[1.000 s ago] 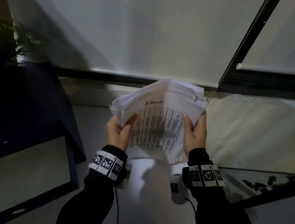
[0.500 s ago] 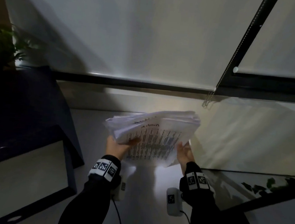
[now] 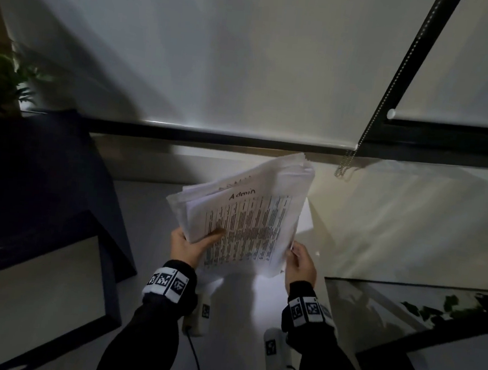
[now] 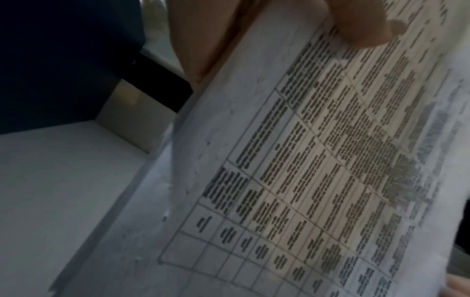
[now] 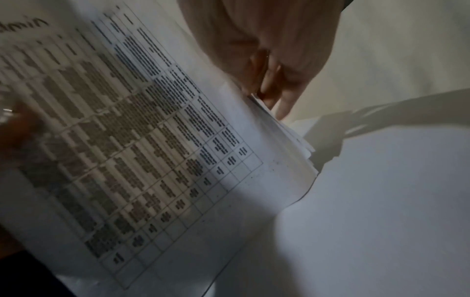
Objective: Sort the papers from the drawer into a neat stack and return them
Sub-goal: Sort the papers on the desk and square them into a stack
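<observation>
A thick, uneven stack of printed papers point(image 3: 251, 224) is held tilted up over the white desk point(image 3: 240, 317); its top sheet has a table and the handwritten word "Admin". My left hand point(image 3: 190, 245) grips the lower left edge, thumb lying on the top sheet. My right hand point(image 3: 300, 263) holds the lower right corner with curled fingers. In the left wrist view the thumb point(image 4: 361, 22) presses on the papers point(image 4: 305, 180). The right wrist view shows fingers point(image 5: 274, 60) closing on the fanned right edge of the papers point(image 5: 140, 130). The sheets' top edges are staggered.
A dark blue cabinet point(image 3: 44, 197) stands at the left with a potted plant point(image 3: 1, 75) on it. A roller blind point(image 3: 219, 50) hangs behind the desk, its bead chain point(image 3: 348, 164) dangling just right of the stack. A dark-framed glass surface point(image 3: 403, 311) lies at the right.
The stack was tipped flat and low half a second ago; now it is raised and tilted up again, leaning right. My right hand has slid down to the lower right corner.
</observation>
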Demonstrator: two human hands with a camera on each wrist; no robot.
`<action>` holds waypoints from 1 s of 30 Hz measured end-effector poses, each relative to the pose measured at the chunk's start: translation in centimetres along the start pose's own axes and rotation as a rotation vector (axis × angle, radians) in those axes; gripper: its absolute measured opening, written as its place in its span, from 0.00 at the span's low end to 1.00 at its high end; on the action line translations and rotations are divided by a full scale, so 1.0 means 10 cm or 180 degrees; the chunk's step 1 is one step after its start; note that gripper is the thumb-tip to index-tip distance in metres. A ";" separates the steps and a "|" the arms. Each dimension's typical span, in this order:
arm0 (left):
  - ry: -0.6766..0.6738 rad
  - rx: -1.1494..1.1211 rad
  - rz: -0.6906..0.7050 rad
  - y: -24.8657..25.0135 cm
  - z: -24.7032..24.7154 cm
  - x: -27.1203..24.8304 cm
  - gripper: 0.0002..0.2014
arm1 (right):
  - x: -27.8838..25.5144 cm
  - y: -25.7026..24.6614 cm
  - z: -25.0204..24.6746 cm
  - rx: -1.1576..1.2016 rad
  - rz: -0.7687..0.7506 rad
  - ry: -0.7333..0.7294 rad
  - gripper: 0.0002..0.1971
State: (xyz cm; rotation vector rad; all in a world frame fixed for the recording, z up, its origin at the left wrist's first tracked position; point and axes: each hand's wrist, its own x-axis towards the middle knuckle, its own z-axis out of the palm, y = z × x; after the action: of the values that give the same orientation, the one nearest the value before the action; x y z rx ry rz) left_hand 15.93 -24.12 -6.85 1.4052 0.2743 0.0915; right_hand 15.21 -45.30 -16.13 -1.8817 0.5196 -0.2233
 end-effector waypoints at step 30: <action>0.0380 -0.0375 0.0418 0.26 -0.02 0.04 0.11 | 0.27 -0.90 -0.18 0.0693 -0.0487 -0.1230 0.36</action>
State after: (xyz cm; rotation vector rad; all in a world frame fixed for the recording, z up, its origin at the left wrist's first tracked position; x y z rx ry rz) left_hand 16.48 -23.42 -4.39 1.3015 0.2708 0.2961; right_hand 19.10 -45.49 -7.38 -1.6960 0.0839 -0.0118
